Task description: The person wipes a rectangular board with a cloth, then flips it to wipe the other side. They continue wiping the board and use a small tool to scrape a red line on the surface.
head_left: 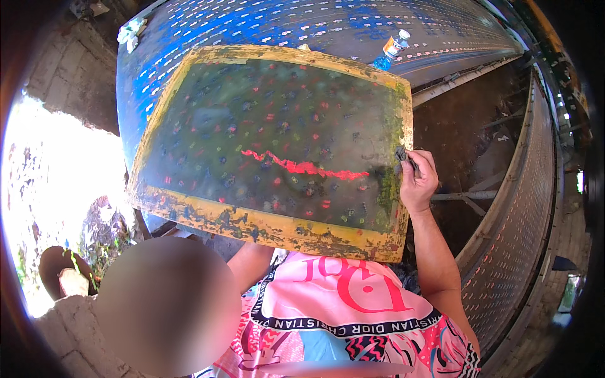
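Note:
A large screen-printing frame (283, 141) with a yellow, paint-stained wooden border lies tilted before me. Its dark mesh carries small red and blue marks, and a streak of bright red paint (307, 168) crosses the lower middle. At the frame's right edge, my right hand (419, 177) pinches a crumpled dark grey rag (401, 153) between thumb and fingers. My left forearm (253, 264) runs up behind the frame's lower edge, and the hand at its end is hidden, so its grip cannot be seen.
Behind the frame stretches a long printing table (227, 23) with a blue patterned surface. A plastic bottle (392, 49) with blue liquid lies or stands on it, and a crumpled whitish cloth (131, 34) is at its left corner. Another long table (515, 222) runs along the right.

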The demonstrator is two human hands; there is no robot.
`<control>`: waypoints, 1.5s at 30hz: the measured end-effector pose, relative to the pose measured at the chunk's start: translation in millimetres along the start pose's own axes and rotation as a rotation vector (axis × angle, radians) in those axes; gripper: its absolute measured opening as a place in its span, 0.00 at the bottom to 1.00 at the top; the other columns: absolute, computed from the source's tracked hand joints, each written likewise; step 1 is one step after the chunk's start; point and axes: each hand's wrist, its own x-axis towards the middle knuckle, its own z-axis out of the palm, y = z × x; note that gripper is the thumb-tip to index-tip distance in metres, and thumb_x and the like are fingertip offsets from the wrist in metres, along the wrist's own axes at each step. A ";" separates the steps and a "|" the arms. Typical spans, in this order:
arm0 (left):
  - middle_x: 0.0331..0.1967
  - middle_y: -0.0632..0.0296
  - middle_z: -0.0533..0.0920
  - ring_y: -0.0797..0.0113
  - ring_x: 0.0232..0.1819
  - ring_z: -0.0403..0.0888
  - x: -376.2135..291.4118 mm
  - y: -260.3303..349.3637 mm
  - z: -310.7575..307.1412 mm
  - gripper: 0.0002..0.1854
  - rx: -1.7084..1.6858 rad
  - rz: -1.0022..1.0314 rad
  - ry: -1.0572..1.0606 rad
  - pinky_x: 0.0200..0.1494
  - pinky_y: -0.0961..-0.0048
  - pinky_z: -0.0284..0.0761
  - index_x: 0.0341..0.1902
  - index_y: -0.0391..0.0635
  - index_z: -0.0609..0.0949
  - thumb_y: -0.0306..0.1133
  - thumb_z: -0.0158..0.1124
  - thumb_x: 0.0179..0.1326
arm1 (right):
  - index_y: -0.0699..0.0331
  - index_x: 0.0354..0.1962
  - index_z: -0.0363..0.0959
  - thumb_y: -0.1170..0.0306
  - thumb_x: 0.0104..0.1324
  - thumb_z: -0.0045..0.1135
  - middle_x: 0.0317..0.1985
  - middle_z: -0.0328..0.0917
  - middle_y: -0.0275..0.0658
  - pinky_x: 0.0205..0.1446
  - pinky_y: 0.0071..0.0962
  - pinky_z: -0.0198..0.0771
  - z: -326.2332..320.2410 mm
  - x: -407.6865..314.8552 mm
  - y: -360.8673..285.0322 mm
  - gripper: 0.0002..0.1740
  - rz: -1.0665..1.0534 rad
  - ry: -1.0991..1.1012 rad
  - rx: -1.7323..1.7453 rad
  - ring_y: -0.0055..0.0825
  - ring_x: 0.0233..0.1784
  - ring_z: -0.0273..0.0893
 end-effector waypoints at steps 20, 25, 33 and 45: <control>0.82 0.54 0.75 0.55 0.79 0.77 20.7 -4.2 -8.8 0.37 -0.083 0.056 -0.004 0.80 0.51 0.76 0.86 0.50 0.71 0.58 0.58 0.85 | 0.72 0.53 0.84 0.84 0.75 0.66 0.48 0.83 0.43 0.51 0.29 0.81 0.7 -1.3 1.1 0.10 0.047 -0.037 -0.004 0.30 0.46 0.83; 0.82 0.54 0.75 0.55 0.79 0.76 5.7 1.5 -9.8 0.37 -0.087 0.040 -0.006 0.80 0.50 0.76 0.86 0.50 0.70 0.58 0.58 0.85 | 0.71 0.52 0.85 0.84 0.73 0.68 0.47 0.83 0.43 0.52 0.31 0.81 0.2 -0.9 1.9 0.11 -0.031 -0.029 -0.093 0.34 0.47 0.84; 0.82 0.54 0.74 0.55 0.80 0.76 1.7 1.6 -6.0 0.37 -0.081 -0.020 -0.016 0.80 0.50 0.76 0.86 0.50 0.70 0.58 0.58 0.85 | 0.71 0.52 0.85 0.86 0.72 0.68 0.48 0.83 0.44 0.54 0.31 0.80 2.7 2.8 -3.9 0.13 0.005 0.002 -0.053 0.34 0.48 0.84; 0.82 0.54 0.74 0.54 0.80 0.76 7.6 -3.4 -4.6 0.37 -0.107 -0.043 -0.026 0.81 0.50 0.75 0.86 0.50 0.70 0.58 0.58 0.85 | 0.71 0.52 0.86 0.85 0.72 0.68 0.48 0.84 0.44 0.55 0.31 0.81 -0.5 4.0 -4.9 0.13 -0.029 -0.008 -0.108 0.34 0.48 0.85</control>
